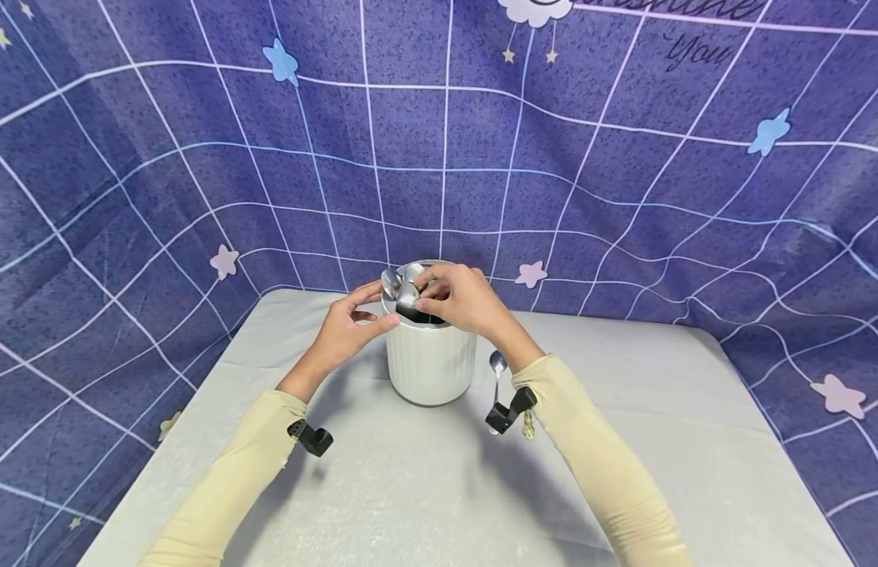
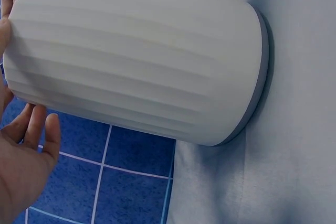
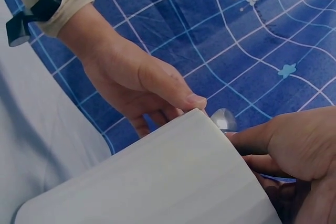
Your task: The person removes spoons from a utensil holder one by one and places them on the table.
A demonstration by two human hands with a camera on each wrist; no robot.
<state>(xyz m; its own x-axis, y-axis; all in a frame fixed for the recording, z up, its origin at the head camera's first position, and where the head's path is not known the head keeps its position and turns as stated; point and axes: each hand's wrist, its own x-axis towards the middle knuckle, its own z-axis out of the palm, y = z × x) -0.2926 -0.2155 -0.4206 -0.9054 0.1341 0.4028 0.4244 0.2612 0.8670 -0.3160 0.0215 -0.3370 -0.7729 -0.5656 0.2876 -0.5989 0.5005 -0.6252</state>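
A white ribbed canister (image 1: pixel 430 366) stands upright on the table, with several metal spoons sticking bowl-up out of its mouth. My left hand (image 1: pixel 346 327) grips it at the left of the rim, thumb at the front edge and fingers along the side. My right hand (image 1: pixel 463 295) reaches over the mouth and pinches a spoon (image 1: pixel 407 295) near its bowl. In the right wrist view, one spoon bowl (image 3: pixel 224 120) shows past the rim beside the right fingers. The spoon handles are hidden inside the canister.
Right of the canister a metal spoon (image 1: pixel 498 362) lies on the grey-white cloth (image 1: pixel 382 496), partly behind the right wrist's camera. A gold-coloured piece (image 1: pixel 528 427) shows beside that camera. A blue gridded curtain (image 1: pixel 410 197) with stars hangs behind the table.
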